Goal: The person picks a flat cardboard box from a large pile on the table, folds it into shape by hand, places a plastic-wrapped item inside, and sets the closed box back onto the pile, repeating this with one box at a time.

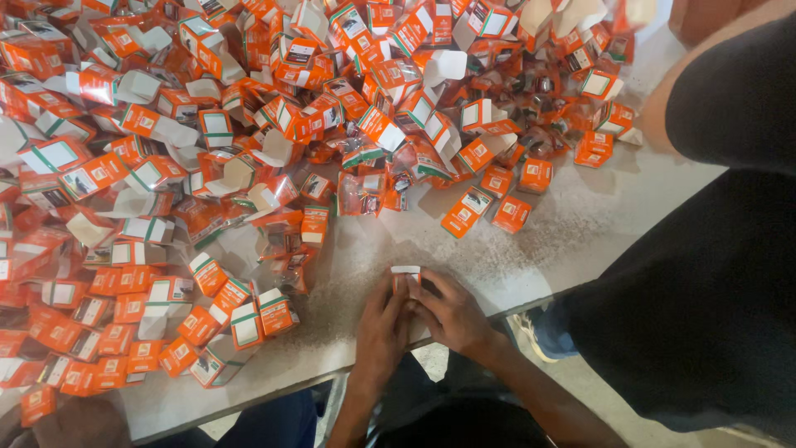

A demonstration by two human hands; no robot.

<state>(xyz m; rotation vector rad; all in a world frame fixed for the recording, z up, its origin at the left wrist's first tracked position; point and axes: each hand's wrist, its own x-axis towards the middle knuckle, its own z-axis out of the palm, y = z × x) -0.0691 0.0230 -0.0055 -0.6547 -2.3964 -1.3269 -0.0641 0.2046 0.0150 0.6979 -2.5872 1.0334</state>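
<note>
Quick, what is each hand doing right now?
Left hand: closed on the small orange box, gripping its left side.
Right hand: closed on the same box, fingers at its right side.

Both hands (419, 319) hold a small orange box (405, 276).

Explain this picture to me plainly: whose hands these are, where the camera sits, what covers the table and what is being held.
There is no machine here. A person wears one camera on the head, so the picture looks straight down at their own two bare hands. The left hand and right hand meet at the table's near edge and together hold one small orange cardboard box with a white flap. The pale grey tabletop carries a large heap of small orange-and-white cardboard boxes, many with flaps open, with some clear plastic packets among them. On the right stands another person in dark clothing.
</note>
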